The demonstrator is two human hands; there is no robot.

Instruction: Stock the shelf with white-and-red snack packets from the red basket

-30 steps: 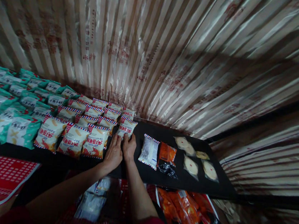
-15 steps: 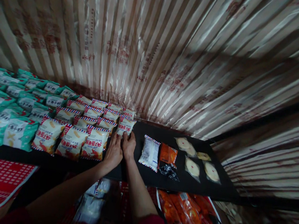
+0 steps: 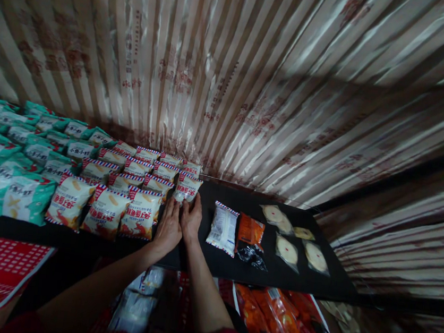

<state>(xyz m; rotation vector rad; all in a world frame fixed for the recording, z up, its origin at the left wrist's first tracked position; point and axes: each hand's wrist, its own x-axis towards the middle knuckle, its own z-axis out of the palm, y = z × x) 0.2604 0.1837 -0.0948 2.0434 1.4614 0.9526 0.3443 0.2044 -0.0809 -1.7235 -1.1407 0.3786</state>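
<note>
Steadying: in the head view, a cream bag (image 3: 188, 186) stands between my left hand (image 3: 169, 226) and right hand (image 3: 191, 221), near a rear bag (image 3: 192, 169).
Fingers (image 3: 171, 209): laid against its lower part from both sides; whether they grip or only press, I cannot tell.
Cream rows (image 3: 106, 212): look done to me, standing left of my hands on the bench (image 3: 216, 266).
Green bags (image 3: 28, 200): also look done, farther left.
End column: only part filled, I judge; just two bags show.
Flat packs: a silver bag (image 3: 223, 228), an orange pack (image 3: 251, 230) and round packs (image 3: 288, 250) lie unstood.
Below: orange bags (image 3: 277, 314) and pale bags (image 3: 135, 309) are left.
</note>
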